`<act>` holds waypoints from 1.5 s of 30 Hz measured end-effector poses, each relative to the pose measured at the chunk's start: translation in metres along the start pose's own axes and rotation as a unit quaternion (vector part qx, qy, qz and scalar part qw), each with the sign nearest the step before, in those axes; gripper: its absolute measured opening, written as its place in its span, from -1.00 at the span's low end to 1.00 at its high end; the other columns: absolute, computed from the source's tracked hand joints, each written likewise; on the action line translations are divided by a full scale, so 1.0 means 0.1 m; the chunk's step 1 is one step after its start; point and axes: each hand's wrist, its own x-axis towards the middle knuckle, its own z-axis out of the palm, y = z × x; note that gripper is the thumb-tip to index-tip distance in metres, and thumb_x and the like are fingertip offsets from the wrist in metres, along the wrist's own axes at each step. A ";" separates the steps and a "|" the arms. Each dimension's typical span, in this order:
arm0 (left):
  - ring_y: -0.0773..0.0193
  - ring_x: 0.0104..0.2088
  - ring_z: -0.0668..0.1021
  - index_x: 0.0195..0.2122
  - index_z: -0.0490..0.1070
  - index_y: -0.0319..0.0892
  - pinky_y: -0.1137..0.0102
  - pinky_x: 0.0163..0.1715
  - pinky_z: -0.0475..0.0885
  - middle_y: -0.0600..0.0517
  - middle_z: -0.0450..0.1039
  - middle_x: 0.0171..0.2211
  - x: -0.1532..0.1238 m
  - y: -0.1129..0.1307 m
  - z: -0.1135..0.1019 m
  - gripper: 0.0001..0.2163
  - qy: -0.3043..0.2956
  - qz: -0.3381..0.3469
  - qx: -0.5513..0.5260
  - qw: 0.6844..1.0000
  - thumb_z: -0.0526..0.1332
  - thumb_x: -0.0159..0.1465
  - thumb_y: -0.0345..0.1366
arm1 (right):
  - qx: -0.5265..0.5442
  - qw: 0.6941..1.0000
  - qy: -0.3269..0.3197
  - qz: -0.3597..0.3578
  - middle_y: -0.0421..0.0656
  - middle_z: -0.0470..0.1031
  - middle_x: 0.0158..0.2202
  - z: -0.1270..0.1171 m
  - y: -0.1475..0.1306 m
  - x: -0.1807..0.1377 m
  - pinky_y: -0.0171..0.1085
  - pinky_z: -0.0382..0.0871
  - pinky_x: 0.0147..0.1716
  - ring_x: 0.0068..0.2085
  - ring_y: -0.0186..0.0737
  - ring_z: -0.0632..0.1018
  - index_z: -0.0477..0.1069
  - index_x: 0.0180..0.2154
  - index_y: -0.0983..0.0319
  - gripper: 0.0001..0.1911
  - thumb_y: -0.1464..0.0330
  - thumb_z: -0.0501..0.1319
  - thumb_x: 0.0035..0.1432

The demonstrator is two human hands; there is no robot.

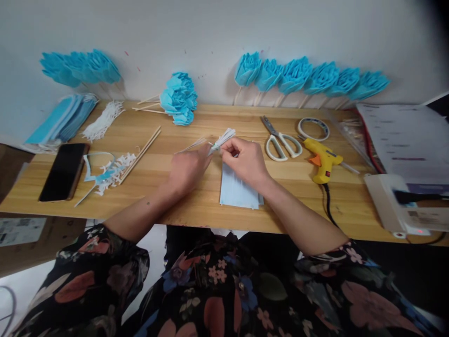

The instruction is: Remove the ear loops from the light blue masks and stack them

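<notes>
A small bundle of thin white strips (226, 136) fans out at its upper right end. My left hand (189, 168) is closed around the bundle's lower end, and a few thin pale strands (191, 146) lie just beyond its knuckles. Fingertips of my right hand (247, 159) pinch at the right side of the same bundle; exactly what lies between them is partly hidden. Beneath the right hand rests a stack of pale blue pleated sheets (239, 191), its upper part covered.
Blue flowers on sticks (291, 75) lean against the wall. To the right lie scissors (280, 140), a tape roll (314, 128), a yellow glue gun (322, 161) and a white power strip (387, 203). A phone (63, 172), blue face masks (63, 119) and wooden sticks (140, 154) are left.
</notes>
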 end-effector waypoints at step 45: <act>0.09 -0.29 0.56 0.07 0.50 -0.16 0.29 -0.40 0.13 -0.16 0.56 -0.19 0.11 0.14 -0.20 -0.70 -0.090 0.046 0.264 0.959 0.00 0.52 -0.29 | 0.345 0.917 -0.081 0.183 -0.32 0.29 -0.67 -0.29 -0.09 0.12 -0.42 0.03 -0.69 -0.68 -0.51 0.22 0.34 -0.57 0.21 -0.69 0.35 0.32 0.18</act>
